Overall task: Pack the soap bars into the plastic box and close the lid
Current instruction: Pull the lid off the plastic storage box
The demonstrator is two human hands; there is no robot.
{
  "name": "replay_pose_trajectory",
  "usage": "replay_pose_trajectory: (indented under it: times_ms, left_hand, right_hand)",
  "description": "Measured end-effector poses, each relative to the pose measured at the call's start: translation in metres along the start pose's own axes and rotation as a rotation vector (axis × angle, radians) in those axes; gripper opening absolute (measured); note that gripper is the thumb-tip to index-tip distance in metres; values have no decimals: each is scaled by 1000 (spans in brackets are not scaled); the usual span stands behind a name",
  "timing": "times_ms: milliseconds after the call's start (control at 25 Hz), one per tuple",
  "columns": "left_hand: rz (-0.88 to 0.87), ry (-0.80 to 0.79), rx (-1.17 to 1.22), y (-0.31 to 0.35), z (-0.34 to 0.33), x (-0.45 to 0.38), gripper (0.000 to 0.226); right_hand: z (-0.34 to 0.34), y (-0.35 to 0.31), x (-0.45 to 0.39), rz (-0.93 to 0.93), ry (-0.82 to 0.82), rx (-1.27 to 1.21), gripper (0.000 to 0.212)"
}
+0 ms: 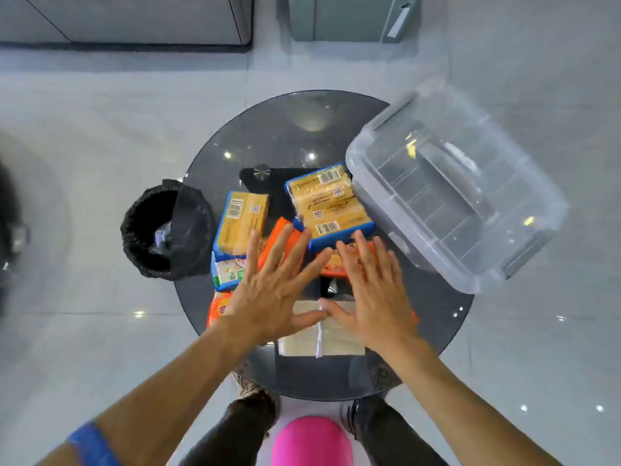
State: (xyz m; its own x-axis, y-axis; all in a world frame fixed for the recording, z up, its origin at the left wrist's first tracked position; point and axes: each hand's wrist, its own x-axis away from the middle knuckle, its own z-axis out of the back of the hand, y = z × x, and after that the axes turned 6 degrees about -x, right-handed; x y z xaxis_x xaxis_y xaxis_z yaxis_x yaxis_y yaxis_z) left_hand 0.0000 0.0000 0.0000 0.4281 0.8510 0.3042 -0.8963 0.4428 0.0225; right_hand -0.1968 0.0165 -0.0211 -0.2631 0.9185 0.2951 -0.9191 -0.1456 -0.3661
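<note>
Round glass table (235, 136) carries everything. Plastic box (457, 183), lid still on, is set beyond the right fingertips, overhanging the table's far right edge; likely parked clear of the soap. Soap packs are clustered at the fingertips: large yellow pack (331, 203), smaller yellow pack (242, 220), orange packs (279, 237), pale pack (302, 338) under the thumbs. Left hand (268, 290) and right hand (373, 290) are held flat, palms down, fingers spread apart, nothing gripped.

Bare forearms, no sleeves. Blue band (92, 443) around left forearm near elbow. Dark trousers (235, 428), patterned shoes (247, 381). No rings on fingers (292, 243).
</note>
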Motion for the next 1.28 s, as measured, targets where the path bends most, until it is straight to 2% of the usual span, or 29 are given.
replay_pose_trajectory:
  times_ms: [80, 160, 320, 440, 640, 760, 920, 1160, 1280]
  left_hand:
    - [-177, 39, -105, -14, -18, -15, 94]
    - [-251, 112, -162, -29, -40, -32, 97]
    - [-254, 188, -136, -23, -59, -28, 98]
    - [-262, 233, -169, -19, -62, -29, 98]
    - [-283, 308, -227, -19, -71, -28, 98]
    - [-263, 304, -253, -14, -69, -23, 96]
    - [-226, 232, -348, -12, -65, -14, 91]
    - [-145, 113, -289, 2, -58, 2, 80]
    - [-93, 134, -264, 9, -59, 11, 74]
  right_hand:
    - [-17, 8, -14, 131, -20, 76, 97]
    - [-35, 21, -30, 205, 36, 132, 95]
    - [-50, 23, -24, 241, 156, 92, 85]
    - [-51, 23, -25, 214, 148, 102, 83]
    - [-55, 27, -24, 242, 229, 112, 82]
    - [-54, 23, -19, 221, 211, 121, 86]
    - [-50, 21, -17, 220, 174, 119, 81]
    - [-49, 19, -10, 218, 166, 115, 70]
    - [-49, 21, -9, 226, 187, 68, 67]
